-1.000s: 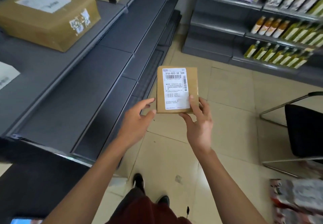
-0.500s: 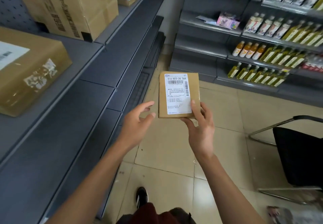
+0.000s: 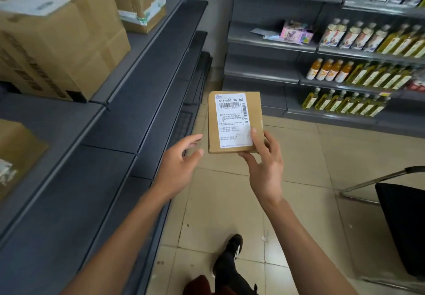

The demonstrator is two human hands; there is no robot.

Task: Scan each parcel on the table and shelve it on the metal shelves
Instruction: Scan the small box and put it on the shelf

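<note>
Parcel point(image 3: 234, 122), a small flat brown carton with a white label facing up, is being held upright over the tiled floor point(image 3: 299, 156) by the right hand point(image 3: 264, 165), thumb pressing on the label's lower corner and fingers curling behind. Left hand point(image 3: 179, 163) is hovering just beside the carton's lower left edge, fingers loosely spread, gripping nothing. Metal shelves point(image 3: 128, 101) are running along the left of both hands, carrying larger cartons point(image 3: 57, 39).

Parcel point(image 3: 234, 122) held up in right hand point(image 3: 264, 168), left hand point(image 3: 179, 163) just left of it, shelves point(image 3: 119, 119) at left bearing 3 boxes point(image 3: 57, 41), bottles point(image 3: 358, 76) on racks at right, chair point(image 3: 400, 221) at lower right.
</note>
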